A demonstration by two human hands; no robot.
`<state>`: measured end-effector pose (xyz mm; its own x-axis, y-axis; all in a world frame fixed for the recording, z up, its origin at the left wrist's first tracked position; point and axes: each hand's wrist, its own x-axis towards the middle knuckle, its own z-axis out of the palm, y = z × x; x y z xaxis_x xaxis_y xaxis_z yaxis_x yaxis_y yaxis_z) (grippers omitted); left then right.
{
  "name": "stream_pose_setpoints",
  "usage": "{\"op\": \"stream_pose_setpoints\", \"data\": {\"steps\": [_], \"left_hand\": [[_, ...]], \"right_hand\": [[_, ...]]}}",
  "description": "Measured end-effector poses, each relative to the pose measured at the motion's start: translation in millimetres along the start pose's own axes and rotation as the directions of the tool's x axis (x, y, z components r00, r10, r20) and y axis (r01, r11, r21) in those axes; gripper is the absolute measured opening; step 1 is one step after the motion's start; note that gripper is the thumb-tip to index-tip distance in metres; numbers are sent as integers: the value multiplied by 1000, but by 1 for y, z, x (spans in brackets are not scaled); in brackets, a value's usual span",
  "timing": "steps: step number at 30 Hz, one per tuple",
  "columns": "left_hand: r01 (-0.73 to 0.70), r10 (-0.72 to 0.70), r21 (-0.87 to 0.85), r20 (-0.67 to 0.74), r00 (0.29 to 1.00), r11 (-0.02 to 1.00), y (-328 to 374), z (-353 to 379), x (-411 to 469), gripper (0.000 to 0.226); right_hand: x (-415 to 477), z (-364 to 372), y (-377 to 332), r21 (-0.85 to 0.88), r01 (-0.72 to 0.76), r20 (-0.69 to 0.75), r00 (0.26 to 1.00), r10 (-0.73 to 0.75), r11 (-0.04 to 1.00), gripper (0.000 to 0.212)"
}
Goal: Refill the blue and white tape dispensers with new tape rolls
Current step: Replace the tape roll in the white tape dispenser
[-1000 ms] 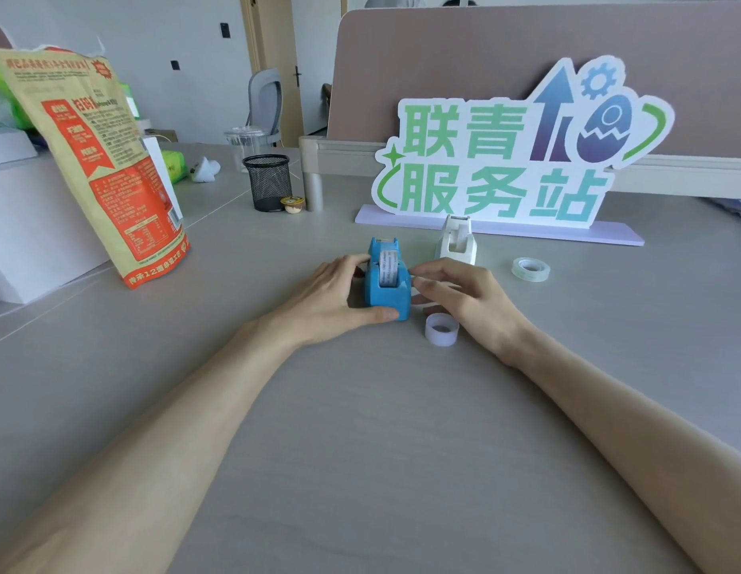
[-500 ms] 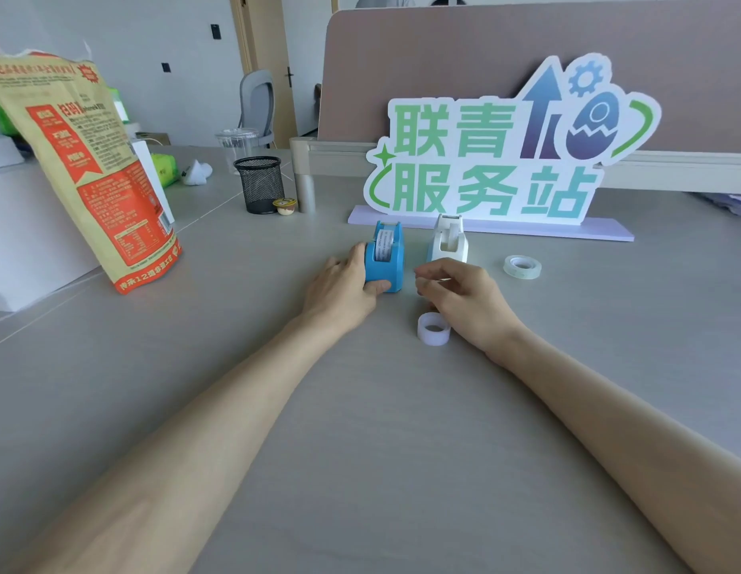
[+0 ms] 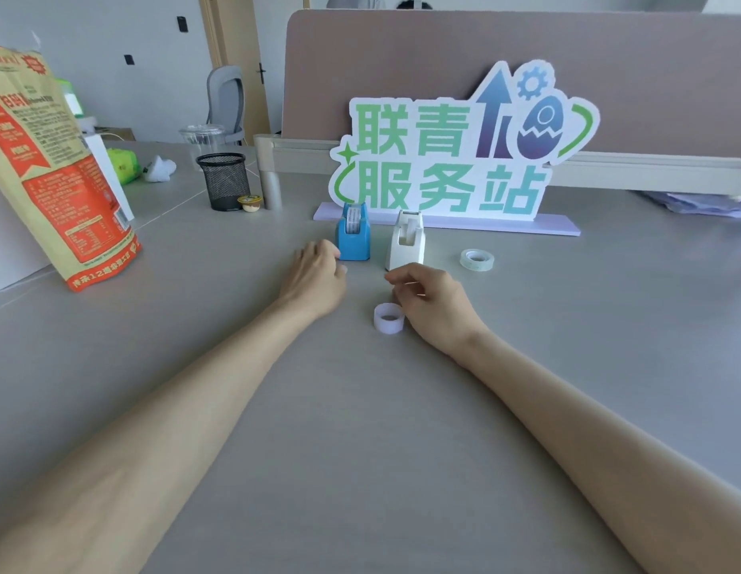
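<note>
The blue tape dispenser (image 3: pixel 353 238) stands upright on the desk with a patterned tape roll in it, just in front of the sign. The white tape dispenser (image 3: pixel 406 241) stands to its right with its slot showing no roll. My left hand (image 3: pixel 317 276) rests on the desk just left of and nearer than the blue dispenser, fingers loosely curled, holding nothing. Below the white dispenser is my right hand (image 3: pixel 430 298), fingers bent and empty. A small white empty core ring (image 3: pixel 388 318) lies at its left side. A clear tape roll (image 3: pixel 476 259) lies flat further right.
A large green-lettered sign (image 3: pixel 455 159) on a lilac base stands behind the dispensers. A black mesh pen cup (image 3: pixel 223 181) and a small yellow cup (image 3: pixel 249 203) sit at the back left. An orange printed bag (image 3: pixel 49 176) leans at the left. A partition runs along the back.
My left hand pushed the blue dispenser away toward the sign, beside the white one, and let go of it. My right hand stayed near the core ring.
</note>
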<state>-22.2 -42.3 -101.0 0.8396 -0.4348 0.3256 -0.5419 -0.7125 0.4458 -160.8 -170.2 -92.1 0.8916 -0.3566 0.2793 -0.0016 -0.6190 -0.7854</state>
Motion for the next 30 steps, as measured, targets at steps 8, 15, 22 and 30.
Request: {"op": "stream_pose_setpoints", "data": {"steps": [8, 15, 22, 30], "left_hand": [[-392, 413, -183, 88, 907, 901, 14, -20, -76, 37], [-278, 275, -115, -43, 961, 954, -10, -18, -50, 26], [40, -24, 177, -90, 996, 983, -50, -19, 10, 16], [111, -104, 217, -44, 994, 970, -37, -12, 38, 36]], "right_hand": [[-34, -23, 10, -310, 103, 28, 995, -99, 945, 41], [-37, -15, 6, -447, 173, 87, 985, -150, 877, 29], [-28, -4, 2, -574, 211, 149, 977, -152, 791, 31], [0, 0, 1, -527, 113, 28, 993, -116, 842, 48]]}}
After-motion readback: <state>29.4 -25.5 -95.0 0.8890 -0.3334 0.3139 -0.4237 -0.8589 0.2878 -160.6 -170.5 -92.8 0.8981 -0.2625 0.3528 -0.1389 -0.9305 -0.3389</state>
